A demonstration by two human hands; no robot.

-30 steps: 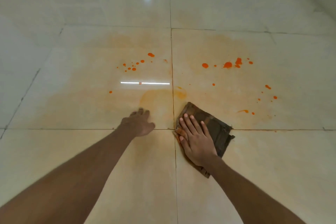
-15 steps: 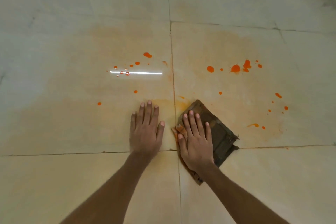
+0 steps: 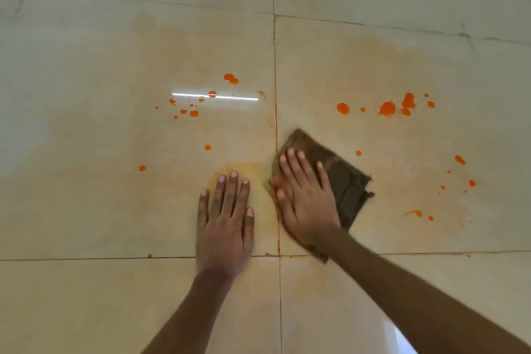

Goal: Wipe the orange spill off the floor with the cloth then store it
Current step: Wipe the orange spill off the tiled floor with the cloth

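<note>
A folded brown cloth [image 3: 344, 178] lies flat on the pale tiled floor [image 3: 86, 210], just right of the vertical grout line. My right hand [image 3: 306, 198] presses on its left half, palm down, fingers spread; the cloth's near corner is hidden under my wrist. My left hand [image 3: 225, 221] rests flat on the bare tile left of the grout line, holding nothing. Bright orange drops [image 3: 386, 108] dot the tile beyond the cloth on the right, and smaller orange drops [image 3: 194, 113] lie ahead of my left hand. A faint orange smear [image 3: 238, 168] sits at my left fingertips.
More orange specks [image 3: 459, 159] are scattered at the right, with a streak [image 3: 412, 213] nearer to me. A pale orange film tints the two middle tiles. A bright light reflection [image 3: 215, 96] crosses the left drops. Grout lines [image 3: 86, 259] run across below my hands.
My left hand has come down flat on the tile beside the cloth. My right hand has pushed the cloth a little forward. My head has moved closer to the floor.
</note>
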